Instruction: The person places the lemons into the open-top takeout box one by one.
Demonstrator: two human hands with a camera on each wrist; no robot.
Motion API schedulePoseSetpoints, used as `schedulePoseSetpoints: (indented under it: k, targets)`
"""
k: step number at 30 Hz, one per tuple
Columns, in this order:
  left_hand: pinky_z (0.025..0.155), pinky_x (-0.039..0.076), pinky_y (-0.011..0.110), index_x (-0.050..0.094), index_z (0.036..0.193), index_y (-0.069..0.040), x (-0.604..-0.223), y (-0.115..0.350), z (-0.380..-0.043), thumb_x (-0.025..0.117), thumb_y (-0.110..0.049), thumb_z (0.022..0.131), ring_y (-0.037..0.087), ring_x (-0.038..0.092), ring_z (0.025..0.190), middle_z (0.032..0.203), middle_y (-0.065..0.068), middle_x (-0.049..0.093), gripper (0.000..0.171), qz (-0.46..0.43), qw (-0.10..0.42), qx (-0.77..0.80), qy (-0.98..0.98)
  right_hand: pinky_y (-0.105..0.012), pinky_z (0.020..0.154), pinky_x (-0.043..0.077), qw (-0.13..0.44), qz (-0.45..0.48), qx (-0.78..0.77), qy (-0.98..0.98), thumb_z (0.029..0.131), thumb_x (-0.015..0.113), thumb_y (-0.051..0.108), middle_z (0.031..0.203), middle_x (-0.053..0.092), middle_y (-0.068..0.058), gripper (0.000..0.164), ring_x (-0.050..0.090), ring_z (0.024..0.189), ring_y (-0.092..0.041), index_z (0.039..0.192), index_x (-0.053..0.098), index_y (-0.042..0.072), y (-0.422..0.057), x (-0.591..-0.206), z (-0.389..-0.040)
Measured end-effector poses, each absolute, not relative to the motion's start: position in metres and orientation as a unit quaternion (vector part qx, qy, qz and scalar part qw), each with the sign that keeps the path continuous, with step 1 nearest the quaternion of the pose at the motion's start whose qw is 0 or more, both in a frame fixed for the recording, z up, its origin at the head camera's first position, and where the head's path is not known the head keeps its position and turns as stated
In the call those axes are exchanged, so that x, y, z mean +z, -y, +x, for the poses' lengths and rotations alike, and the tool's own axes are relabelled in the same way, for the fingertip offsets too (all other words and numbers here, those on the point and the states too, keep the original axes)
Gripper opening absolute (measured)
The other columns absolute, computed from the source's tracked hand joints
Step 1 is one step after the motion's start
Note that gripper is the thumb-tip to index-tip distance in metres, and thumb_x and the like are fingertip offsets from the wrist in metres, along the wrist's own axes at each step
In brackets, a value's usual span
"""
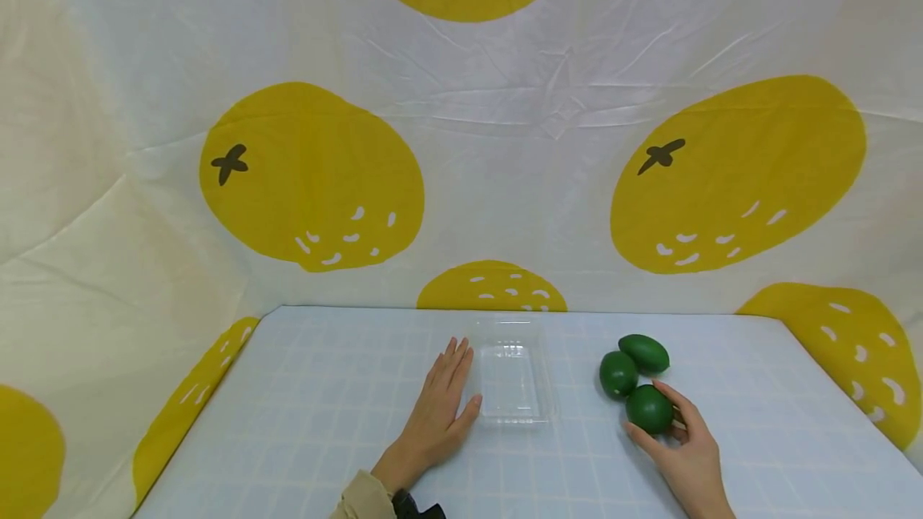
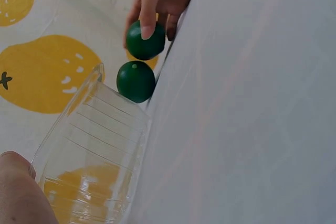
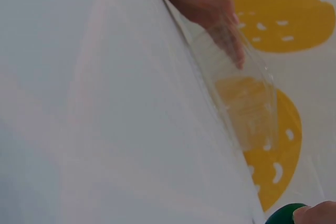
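Grips, between thumb and curled fingers of the right hand (image 1: 688, 451), the nearest lime-like green fruit (image 1: 649, 409), to the right of the clear plastic container (image 1: 513, 421). Best to squeeze evenly and draw away from 2 neighbours, the rounder fruit (image 1: 618, 375) and the pointed fruit (image 1: 644, 353), without nudging either. Holds the left hand (image 1: 438, 413) straight-fingered along the container's left side; best to press lightly, sparing the likely flimsy wall.

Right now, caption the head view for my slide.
Right hand grips a green lime-like fruit beside two others; left hand beside a clear plastic tray.
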State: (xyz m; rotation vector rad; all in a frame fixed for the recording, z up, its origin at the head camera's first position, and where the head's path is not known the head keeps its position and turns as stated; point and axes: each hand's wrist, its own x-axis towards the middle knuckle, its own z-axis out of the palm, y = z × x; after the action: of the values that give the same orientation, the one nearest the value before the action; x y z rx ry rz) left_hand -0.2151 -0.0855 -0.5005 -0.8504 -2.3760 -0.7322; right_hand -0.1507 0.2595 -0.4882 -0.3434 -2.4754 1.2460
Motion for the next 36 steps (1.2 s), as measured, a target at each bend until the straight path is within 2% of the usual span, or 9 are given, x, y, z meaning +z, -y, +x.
schedulePoseSetpoints:
  k: [5, 10, 13, 17, 25, 29, 36]
  targets:
    - [0.110, 0.020, 0.053, 0.026, 0.147, 0.000, -0.500, 0.087, -0.216, 0.040, -0.034, 0.096, 0.032, 0.016, 0.142, 0.156, 0.006, 0.016, 0.063, -0.311, 0.254, -0.266, 0.876, -0.005, 0.072, 0.039, 0.191, -0.127, 0.454, 0.861, 0.070, 0.082, 0.032, 0.128, 0.047, 0.002, 0.078, 0.041, 0.100, 0.001, 0.138, 0.044, 0.026, -0.256, -0.486, -0.149]
    - [0.110, 0.020, 0.053, 0.022, 0.148, -0.003, -0.499, 0.088, -0.216, 0.039, -0.034, 0.096, 0.031, 0.015, 0.142, 0.156, 0.006, 0.015, 0.063, -0.310, 0.251, -0.266, 0.878, -0.004, 0.076, 0.040, 0.230, -0.099, 0.486, 0.837, 0.070, 0.082, 0.017, 0.128, 0.048, 0.003, 0.077, 0.043, 0.103, 0.001, 0.138, 0.045, 0.020, -0.253, -0.480, -0.150]
    - [0.108, 0.022, 0.055, 0.025, 0.147, -0.001, -0.500, 0.088, -0.216, 0.040, -0.034, 0.096, 0.032, 0.016, 0.142, 0.156, 0.006, 0.015, 0.063, -0.309, 0.253, -0.267, 0.877, -0.004, 0.078, 0.041, 0.239, -0.076, 0.508, 0.824, 0.071, 0.081, 0.010, 0.129, 0.048, 0.003, 0.076, 0.045, 0.104, -0.002, 0.138, 0.045, 0.017, -0.253, -0.473, -0.151]
    - [0.109, 0.021, 0.055, 0.027, 0.146, 0.001, -0.500, 0.088, -0.215, 0.040, -0.034, 0.096, 0.032, 0.016, 0.142, 0.156, 0.006, 0.015, 0.063, -0.308, 0.248, -0.270, 0.878, -0.005, 0.079, 0.043, 0.237, -0.063, 0.537, 0.807, 0.073, 0.079, 0.006, 0.130, 0.046, 0.002, 0.075, 0.046, 0.104, -0.004, 0.139, 0.044, 0.016, -0.251, -0.465, -0.153]
    - [0.111, 0.019, 0.052, 0.023, 0.148, -0.004, -0.501, 0.088, -0.214, 0.039, -0.035, 0.096, 0.031, 0.014, 0.143, 0.157, 0.005, 0.013, 0.063, -0.310, 0.240, -0.271, 0.879, -0.009, 0.079, 0.045, 0.252, -0.022, 0.620, 0.743, 0.070, 0.076, -0.007, 0.134, 0.047, -0.008, 0.075, 0.050, 0.108, -0.011, 0.137, 0.046, 0.008, -0.237, -0.445, -0.167]
    - [0.110, 0.019, 0.053, 0.024, 0.148, -0.002, -0.501, 0.088, -0.214, 0.039, -0.035, 0.096, 0.032, 0.015, 0.142, 0.157, 0.006, 0.014, 0.063, -0.311, 0.242, -0.273, 0.877, -0.010, 0.080, 0.046, 0.250, -0.015, 0.639, 0.727, 0.069, 0.077, -0.007, 0.131, 0.050, -0.008, 0.074, 0.052, 0.107, -0.012, 0.135, 0.048, 0.009, -0.220, -0.435, -0.176]
    - [0.111, 0.019, 0.053, 0.025, 0.147, -0.002, -0.500, 0.086, -0.213, 0.040, -0.034, 0.095, 0.032, 0.016, 0.142, 0.156, 0.006, 0.014, 0.063, -0.314, 0.242, -0.277, 0.876, -0.012, 0.082, 0.047, 0.231, -0.012, 0.647, 0.726, 0.073, 0.078, 0.001, 0.129, 0.049, 0.000, 0.070, 0.055, 0.105, -0.011, 0.135, 0.049, 0.017, -0.189, -0.425, -0.191]
